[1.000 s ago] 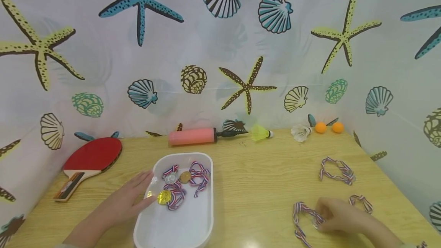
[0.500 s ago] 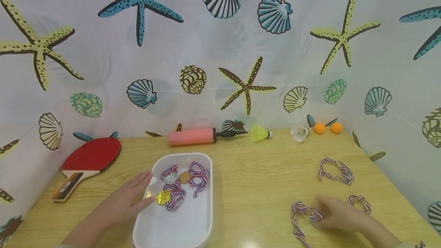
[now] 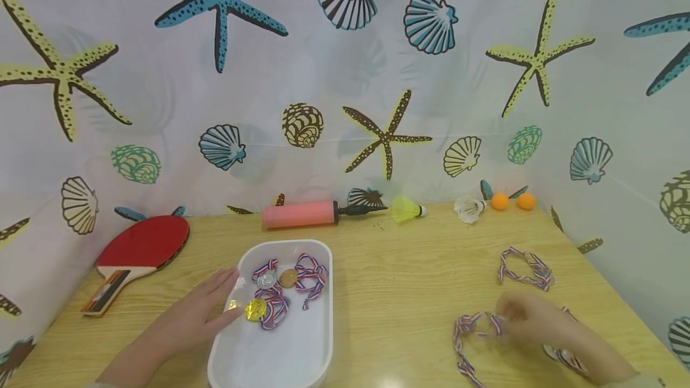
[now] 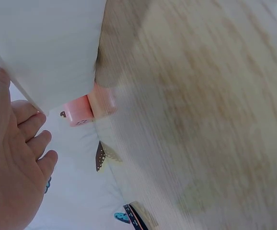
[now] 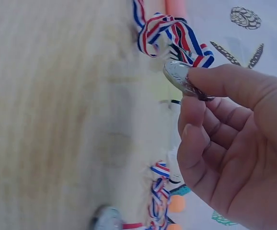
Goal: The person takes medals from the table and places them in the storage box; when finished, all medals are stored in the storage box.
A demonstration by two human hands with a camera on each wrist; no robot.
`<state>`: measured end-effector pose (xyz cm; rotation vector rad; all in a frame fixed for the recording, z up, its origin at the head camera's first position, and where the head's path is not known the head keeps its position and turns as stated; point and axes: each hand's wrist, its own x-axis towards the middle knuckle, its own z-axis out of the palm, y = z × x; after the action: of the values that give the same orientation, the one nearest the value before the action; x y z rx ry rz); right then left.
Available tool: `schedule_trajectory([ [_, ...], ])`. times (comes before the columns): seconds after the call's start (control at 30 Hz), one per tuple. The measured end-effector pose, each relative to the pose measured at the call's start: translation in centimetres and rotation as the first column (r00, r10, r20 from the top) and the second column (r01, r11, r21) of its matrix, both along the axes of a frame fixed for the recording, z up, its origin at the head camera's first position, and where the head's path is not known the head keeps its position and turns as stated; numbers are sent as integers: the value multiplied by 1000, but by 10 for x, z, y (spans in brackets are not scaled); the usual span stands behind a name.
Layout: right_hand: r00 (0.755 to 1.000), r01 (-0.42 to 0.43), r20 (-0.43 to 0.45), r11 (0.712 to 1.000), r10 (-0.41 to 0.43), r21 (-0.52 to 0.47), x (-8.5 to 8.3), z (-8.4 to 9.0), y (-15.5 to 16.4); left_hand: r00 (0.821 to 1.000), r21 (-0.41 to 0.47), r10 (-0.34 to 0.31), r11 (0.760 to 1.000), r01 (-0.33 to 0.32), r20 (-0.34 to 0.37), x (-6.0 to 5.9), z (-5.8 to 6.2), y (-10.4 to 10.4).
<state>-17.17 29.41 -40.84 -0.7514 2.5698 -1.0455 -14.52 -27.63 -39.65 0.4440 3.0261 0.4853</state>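
My right hand [image 3: 530, 319] pinches a silver medal [image 5: 179, 74] between thumb and fingertips, raised off the table. Its red, white and blue ribbon [image 3: 460, 343] trails to the left. My left hand [image 3: 199, 310] rests at the left rim of a white tray [image 3: 299, 352], fingers extended and the thumb over the edge. Inside the tray lie a silver medal [image 3: 266, 280], a bronze-coloured medal [image 3: 288, 278] and a gold medal [image 3: 256, 309] with bunched ribbons. Another silver medal [image 3: 551, 352] lies partly hidden under my right forearm. A further ribbon [image 3: 525, 269] lies behind the right hand.
Along the back of the wooden table [image 3: 399, 292] lie a pink hand pump [image 3: 299, 214], a yellow shuttlecock [image 3: 405, 209], a white shuttlecock [image 3: 469, 208] and two orange balls [image 3: 499, 200]. A red table tennis paddle [image 3: 145, 241] is at left. A patterned curtain [image 3: 323, 76] encloses the table.
My right hand has lifted the silver medal from the table and shifted slightly up, drawing its ribbon along. More of the medal beneath the forearm shows now. The left hand stays put.
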Motion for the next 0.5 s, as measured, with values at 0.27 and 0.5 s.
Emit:
schedule_trajectory([
  [0.27, 997, 76, -7, 996, -76, -48, -5, 31, 5, 1000, -4, 6, 1000, -6, 7, 0, 1, 0],
  [0.5, 984, 180, 28, 981, -178, -68, -11, 60, 0, 1000, 4, 5, 1000, -5, 26, 0, 3, 1],
])
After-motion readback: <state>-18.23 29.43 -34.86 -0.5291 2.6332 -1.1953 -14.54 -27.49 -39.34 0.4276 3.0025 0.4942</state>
